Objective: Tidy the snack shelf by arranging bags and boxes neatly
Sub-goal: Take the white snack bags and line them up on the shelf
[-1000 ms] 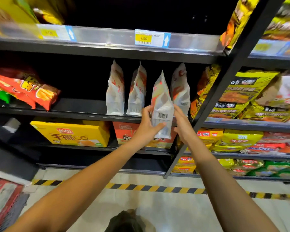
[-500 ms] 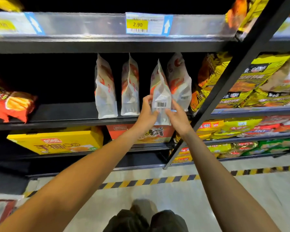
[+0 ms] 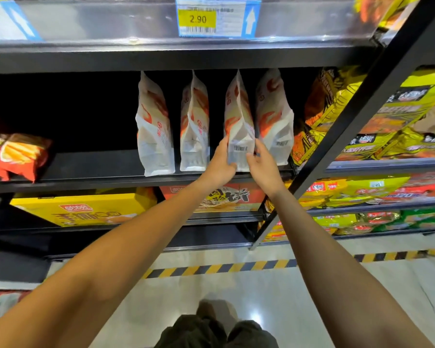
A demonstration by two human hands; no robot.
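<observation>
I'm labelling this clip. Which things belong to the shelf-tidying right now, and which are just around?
In the job:
left hand
right hand
held white bag
three other white bags, e.g.
shelf

Just around:
price tag
red bag
yellow box
yellow bags

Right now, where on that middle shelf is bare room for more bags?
Bare shelf board lies between the red chip bag and the leftmost white bag. Crowded: the four white bags rightward to the yellow bags.
</observation>
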